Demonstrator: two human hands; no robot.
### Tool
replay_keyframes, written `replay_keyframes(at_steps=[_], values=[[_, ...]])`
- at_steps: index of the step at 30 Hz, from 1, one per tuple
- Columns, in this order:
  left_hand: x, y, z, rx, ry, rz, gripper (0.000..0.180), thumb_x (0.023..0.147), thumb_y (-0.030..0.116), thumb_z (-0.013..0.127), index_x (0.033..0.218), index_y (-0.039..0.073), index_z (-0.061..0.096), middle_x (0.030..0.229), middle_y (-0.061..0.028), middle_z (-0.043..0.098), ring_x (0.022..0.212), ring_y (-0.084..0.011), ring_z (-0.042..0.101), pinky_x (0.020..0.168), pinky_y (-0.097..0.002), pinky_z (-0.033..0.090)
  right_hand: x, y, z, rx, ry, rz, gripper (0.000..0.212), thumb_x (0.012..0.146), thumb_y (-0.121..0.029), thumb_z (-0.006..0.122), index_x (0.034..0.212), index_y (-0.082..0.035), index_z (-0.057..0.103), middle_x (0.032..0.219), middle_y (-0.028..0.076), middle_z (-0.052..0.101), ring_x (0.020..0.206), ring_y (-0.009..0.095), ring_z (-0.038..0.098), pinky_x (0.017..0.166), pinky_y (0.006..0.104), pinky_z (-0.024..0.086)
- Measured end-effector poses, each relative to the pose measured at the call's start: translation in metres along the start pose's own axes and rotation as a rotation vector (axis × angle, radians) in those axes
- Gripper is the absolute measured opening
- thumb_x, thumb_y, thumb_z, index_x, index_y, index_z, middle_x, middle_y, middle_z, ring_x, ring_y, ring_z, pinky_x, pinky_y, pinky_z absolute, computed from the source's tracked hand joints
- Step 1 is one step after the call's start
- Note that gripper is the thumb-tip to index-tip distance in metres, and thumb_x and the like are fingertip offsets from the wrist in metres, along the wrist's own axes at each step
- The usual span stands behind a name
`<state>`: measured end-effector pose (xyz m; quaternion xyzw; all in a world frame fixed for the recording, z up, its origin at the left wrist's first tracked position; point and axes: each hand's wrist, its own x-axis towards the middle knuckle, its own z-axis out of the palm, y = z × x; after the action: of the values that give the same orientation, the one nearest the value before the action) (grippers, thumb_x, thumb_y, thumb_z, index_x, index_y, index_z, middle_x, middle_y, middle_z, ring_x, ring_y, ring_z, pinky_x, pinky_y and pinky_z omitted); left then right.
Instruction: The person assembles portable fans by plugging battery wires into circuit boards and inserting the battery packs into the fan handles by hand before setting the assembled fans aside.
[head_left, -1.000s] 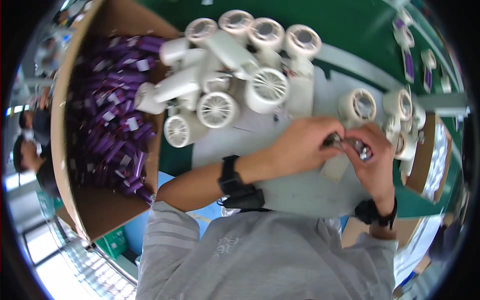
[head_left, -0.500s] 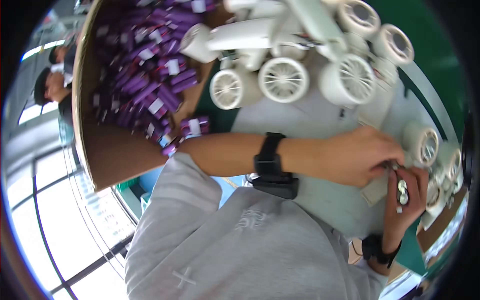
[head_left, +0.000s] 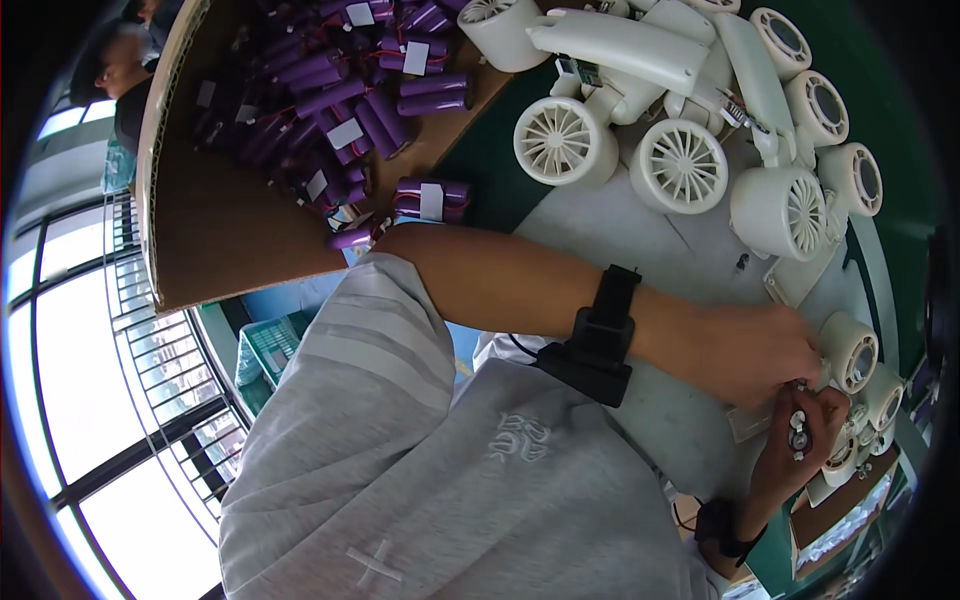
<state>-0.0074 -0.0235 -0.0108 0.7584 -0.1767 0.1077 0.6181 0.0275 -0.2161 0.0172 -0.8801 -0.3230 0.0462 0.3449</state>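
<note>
My left hand point(head_left: 765, 350) reaches across to the right, its fingers closed in a pinch against the fingertips of my right hand point(head_left: 808, 430). A small dark metal piece point(head_left: 797, 386) shows where the fingertips meet; its kind is too small to tell, and which hand grips it I cannot make out. My right hand is curled, with small shiny silver parts point(head_left: 798, 432) lying against its fingers. Just beyond the hands stands a cream-white fan housing point(head_left: 848, 352) with a round head. Below my left hand, a flat cream-white piece point(head_left: 748, 422) is partly covered.
Several white fan housings point(head_left: 683, 165) with round grilles crowd the far side of the grey work surface point(head_left: 660, 400). At the left, a cardboard box point(head_left: 225, 265) holds many purple battery packs point(head_left: 435, 95). Another open box point(head_left: 835, 510) sits at lower right. A person point(head_left: 125, 80) is at upper left.
The view has shifted, so the fan housings and battery packs sit farther right in it. Both hands stay together at the fingertips, with the silver parts still in my right hand.
</note>
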Motion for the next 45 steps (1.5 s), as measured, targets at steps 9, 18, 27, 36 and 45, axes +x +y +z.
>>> replay_keyframes(at_steps=[9,18,27,36,45], values=[[0.001,-0.004,-0.001,0.328,0.022,0.168,0.008,0.068,0.008,0.064,0.071,0.0,0.065,0.078,-0.0152,0.064,0.076,-0.0346,0.065,0.066,-0.0414,0.053,0.0,0.002,0.003,-0.137,0.048,-0.035,0.013,0.079,0.007,0.066,0.092,0.007,0.064,0.095,0.007,0.053,0.089,0.019,0.054,0.079,0.0307,0.043],[0.007,-0.019,0.014,0.325,0.032,0.239,0.012,0.068,0.014,0.063,0.066,0.003,0.066,0.067,-0.0164,0.065,0.067,-0.0339,0.065,0.06,-0.0433,0.053,0.002,0.005,-0.005,-0.245,0.067,-0.086,0.009,0.081,0.003,0.065,0.09,0.002,0.065,0.094,0.005,0.054,0.086,0.017,0.055,0.075,0.0295,0.045],[0.038,-0.041,0.036,0.339,0.038,0.369,0.018,0.066,0.021,0.063,0.062,0.004,0.066,0.067,-0.019,0.065,0.068,-0.0392,0.065,0.063,-0.0452,0.052,0.07,-0.072,-0.088,-0.196,-0.301,-0.054,0.011,0.082,-0.001,0.065,0.093,0.002,0.063,0.087,0.004,0.059,0.079,0.013,0.053,0.071,0.0263,0.044],[0.133,-0.08,0.017,0.256,0.21,0.533,0.022,0.063,0.006,0.061,0.083,-0.001,0.06,0.079,-0.0226,0.062,0.08,-0.0396,0.061,0.072,-0.0446,0.051,0.102,-0.283,0.133,-0.338,-0.783,-0.704,0.024,0.07,-0.006,0.078,0.084,-0.001,0.06,0.071,0.004,0.053,0.065,0.012,0.052,0.061,0.0252,0.043],[0.127,-0.087,-0.01,0.215,0.299,0.58,0.021,0.062,0.008,0.062,0.082,0.0,0.062,0.079,-0.0209,0.063,0.081,-0.0385,0.062,0.074,-0.0447,0.05,0.103,-0.274,0.235,-0.18,-0.837,-0.953,0.027,0.077,-0.021,0.075,0.095,-0.003,0.068,0.088,0.008,0.07,0.075,0.024,0.065,0.07,0.0351,0.051]])
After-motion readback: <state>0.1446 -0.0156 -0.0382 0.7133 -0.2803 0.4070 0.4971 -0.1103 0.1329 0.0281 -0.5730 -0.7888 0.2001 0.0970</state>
